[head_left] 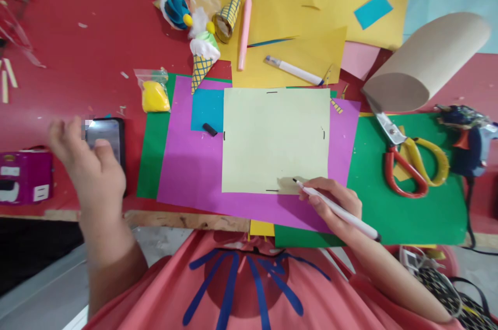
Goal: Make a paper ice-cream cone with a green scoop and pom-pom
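My right hand (336, 200) grips a white marker (342, 211), its dark tip just above the lower right of a pale yellow-green paper sheet (268, 143). Short black marks sit near the middle of each edge of that sheet. Under it lie purple paper (190, 174), a blue paper piece (206, 101) and green paper (389, 221). A black pen cap (210, 129) rests left of the sheet. Raised at the left, my left hand (91, 159) has its fingers apart and holds nothing. It partly covers a phone (112, 133) on the red table.
Scissors (404, 153) and a cardboard tube (431, 65) lie right, near a glue gun (472, 143). Behind the sheet are a pink marker (245, 34), a white pen (293, 70), ice cream cone crafts (202, 60) and yellow paper (288, 13). A yellow clay bag (154, 95) lies left.
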Tool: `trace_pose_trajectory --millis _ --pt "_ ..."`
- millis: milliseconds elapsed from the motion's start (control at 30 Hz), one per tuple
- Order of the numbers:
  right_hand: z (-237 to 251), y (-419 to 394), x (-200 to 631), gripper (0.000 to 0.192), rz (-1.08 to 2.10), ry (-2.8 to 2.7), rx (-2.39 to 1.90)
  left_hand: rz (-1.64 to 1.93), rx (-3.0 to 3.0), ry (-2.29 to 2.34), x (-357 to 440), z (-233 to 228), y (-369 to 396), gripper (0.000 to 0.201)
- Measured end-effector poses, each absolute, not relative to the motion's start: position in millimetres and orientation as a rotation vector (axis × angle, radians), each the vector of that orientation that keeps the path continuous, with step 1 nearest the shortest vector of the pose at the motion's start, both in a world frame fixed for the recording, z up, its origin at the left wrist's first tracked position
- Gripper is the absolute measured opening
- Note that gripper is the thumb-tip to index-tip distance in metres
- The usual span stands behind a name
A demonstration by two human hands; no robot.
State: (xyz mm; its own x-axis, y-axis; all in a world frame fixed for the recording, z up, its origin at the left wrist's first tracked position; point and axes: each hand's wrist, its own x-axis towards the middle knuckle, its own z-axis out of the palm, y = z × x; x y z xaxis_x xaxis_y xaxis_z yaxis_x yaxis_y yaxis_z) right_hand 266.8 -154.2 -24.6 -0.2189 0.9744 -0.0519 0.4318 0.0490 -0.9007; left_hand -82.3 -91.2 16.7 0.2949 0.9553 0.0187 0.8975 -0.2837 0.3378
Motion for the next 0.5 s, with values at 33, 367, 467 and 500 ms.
trace_pose_trajectory --millis 33,367,467,500 --pt "-22 -154 266 0.009 1.125 -1.712 -1.425 0.317 2.318 1.665 -78 15 -92 0.047" --pt "-13 -151 259 0.008 1.231 -1.768 -1.446 0.194 2.569 1.082 -28 -20 -105 0.038" --pt "-26 -149 259 0.009 1.208 -1.844 -1.325 0.123 2.636 0.883 -3 -31 -97 0.05" --pt "-29 -148 258 0.009 1.202 -1.864 -1.298 0.108 2.653 0.857 3 -34 -94 0.054"
